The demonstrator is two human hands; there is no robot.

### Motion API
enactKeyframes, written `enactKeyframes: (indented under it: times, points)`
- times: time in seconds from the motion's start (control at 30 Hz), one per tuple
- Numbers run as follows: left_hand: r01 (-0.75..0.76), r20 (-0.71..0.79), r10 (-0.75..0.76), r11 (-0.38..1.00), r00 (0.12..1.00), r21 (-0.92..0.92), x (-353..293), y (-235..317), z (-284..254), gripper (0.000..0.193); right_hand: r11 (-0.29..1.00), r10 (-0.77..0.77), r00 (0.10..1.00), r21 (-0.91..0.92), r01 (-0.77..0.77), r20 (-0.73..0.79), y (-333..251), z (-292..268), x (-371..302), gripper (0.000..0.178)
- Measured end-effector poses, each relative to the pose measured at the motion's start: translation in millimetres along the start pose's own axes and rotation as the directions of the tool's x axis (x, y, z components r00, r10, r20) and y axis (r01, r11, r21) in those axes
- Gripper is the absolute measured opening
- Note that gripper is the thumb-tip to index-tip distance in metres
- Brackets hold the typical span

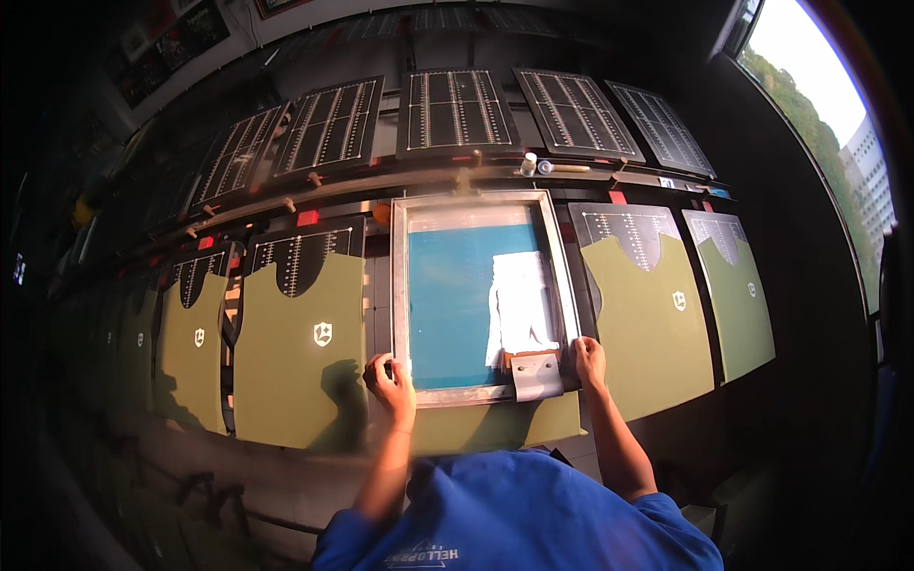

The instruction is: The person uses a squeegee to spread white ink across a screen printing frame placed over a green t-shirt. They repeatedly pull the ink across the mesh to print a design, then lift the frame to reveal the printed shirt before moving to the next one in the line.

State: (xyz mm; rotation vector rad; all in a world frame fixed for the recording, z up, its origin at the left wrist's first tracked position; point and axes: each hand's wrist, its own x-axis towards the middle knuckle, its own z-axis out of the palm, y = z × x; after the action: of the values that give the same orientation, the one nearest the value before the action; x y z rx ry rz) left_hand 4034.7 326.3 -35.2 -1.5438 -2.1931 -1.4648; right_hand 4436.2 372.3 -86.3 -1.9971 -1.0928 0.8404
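A screen printing frame (566,276) with a metal rim and blue mesh (452,305) lies in front of me over an olive green shirt panel (476,426). My left hand (388,379) is closed at the rim's lower left side, fingers curled. On the opposite side, my right hand (590,362) grips the rim near its lower right corner. White ink (519,300) covers the right part of the mesh. A squeegee with a grey metal holder (537,376) rests at the near edge of that ink, touched by neither hand.
Olive panels with white shield prints lie on boards to the left (300,381) and right (652,343). Behind runs a rail (381,181) with a small white bottle (528,164) and a tape roll (545,167). Farther back stand several black marked boards (457,112).
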Motion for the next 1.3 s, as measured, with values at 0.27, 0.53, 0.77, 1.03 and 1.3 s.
enactKeyframes:
  times: [0.27, 0.53, 0.77, 1.03, 1.3]
  points:
    - [0.925, 0.999, -0.017, 0.377, -0.034, 0.038, -67, 76, 1, 0.022, 0.518, -0.521, 0.663, -0.417, 0.746, 0.538, -84, -23, -114, 0.056]
    - [0.896, 0.949, 0.035, -0.322, -0.312, 0.306, -142, 92, 54, 0.026, 0.415, -0.568, 0.575, -0.399, 0.818, 0.588, -112, -15, -58, 0.027]
    - [0.961, 0.949, -0.208, -0.193, -0.236, 0.196, -154, 113, 62, 0.03, 0.501, -0.646, 0.56, -0.265, 0.824, 0.519, -161, 2, 40, 0.011]
    - [0.976, 0.946, -0.248, -0.112, -0.207, 0.184, -152, 120, 58, 0.031, 0.38, -0.698, 0.503, -0.332, 0.864, 0.51, -180, 47, 122, 0.015]
    - [0.978, 0.937, -0.288, -0.118, -0.197, 0.17, -150, 122, 56, 0.036, 0.4, -0.654, 0.514, -0.324, 0.858, 0.555, -166, 39, 92, 0.017]
